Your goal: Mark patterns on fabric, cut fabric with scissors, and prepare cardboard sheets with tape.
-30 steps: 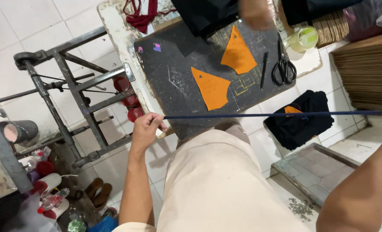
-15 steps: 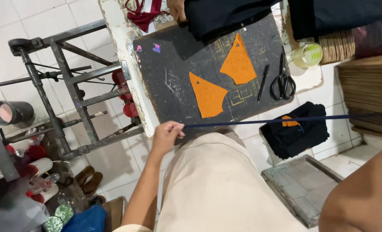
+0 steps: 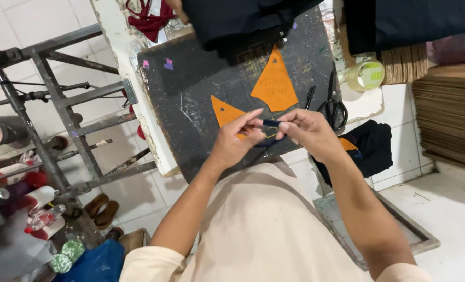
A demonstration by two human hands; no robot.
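Both my hands meet over the near edge of a dark work board point(image 3: 190, 104). My left hand point(image 3: 236, 138) and my right hand point(image 3: 304, 130) pinch a thin dark blue strip point(image 3: 270, 123) between their fingertips, only a short piece showing between them. Beyond the hands lie two orange cut-out pattern pieces, one triangular point(image 3: 275, 83) and one partly behind my left hand point(image 3: 223, 110). Black scissors point(image 3: 334, 107) and a black pen point(image 3: 309, 97) rest on the board to the right.
Dark cloth point(image 3: 248, 21) covers the board's far end. A roll of tape point(image 3: 365, 74) sits at the right. Stacked cardboard point(image 3: 449, 120) is further right, a black bundle point(image 3: 371, 149) lies on the tiled floor, and a metal frame point(image 3: 55, 109) with thread cones point(image 3: 39, 198) stands left.
My hands have come together from far apart. The long blue strip that stretched taut across the view is now gathered to a short piece between my fingertips. The view has shifted slightly.
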